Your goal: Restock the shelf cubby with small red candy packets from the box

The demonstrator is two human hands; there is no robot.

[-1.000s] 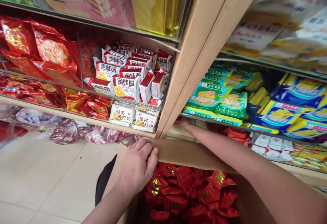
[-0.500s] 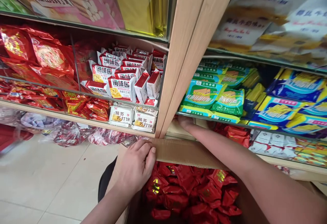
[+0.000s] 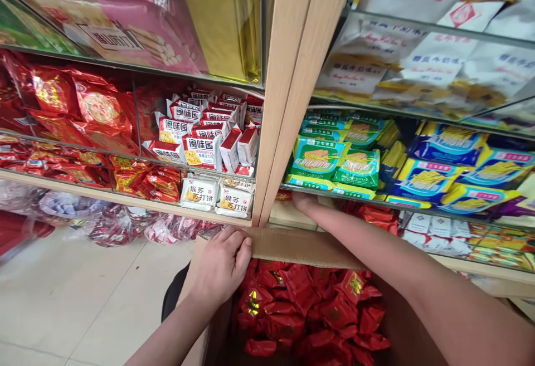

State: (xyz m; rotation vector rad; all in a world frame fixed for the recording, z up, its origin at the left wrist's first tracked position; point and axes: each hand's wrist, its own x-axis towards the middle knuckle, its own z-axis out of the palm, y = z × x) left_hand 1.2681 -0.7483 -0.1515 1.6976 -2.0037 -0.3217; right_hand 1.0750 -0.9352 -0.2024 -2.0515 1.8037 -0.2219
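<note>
My left hand (image 3: 222, 266) is closed over the top edge of a cardboard box (image 3: 307, 243), near its far left corner. Inside that box lie several small shiny red packets (image 3: 292, 316) with gold print. My right hand (image 3: 306, 203) reaches past the box into the lowest shelf compartment, under the green soda biscuit packs (image 3: 320, 157). Its fingers are hidden beneath the shelf above, so what they hold, if anything, cannot be seen. A bit of red wrapper (image 3: 283, 195) shows beside that hand.
A wooden upright (image 3: 288, 104) divides the shelving. White-and-red packets (image 3: 200, 151) and white soda cracker packs (image 3: 199, 191) fill the left side; blue-and-yellow packs (image 3: 430, 179) sit on the right. Bagged goods (image 3: 111, 227) lie on the tiled floor (image 3: 108, 299) under the left shelf.
The view has shifted, so the shelves appear a little lower and the right-hand goods further left. My left hand stays on the box edge, and my right hand remains in the low compartment.
</note>
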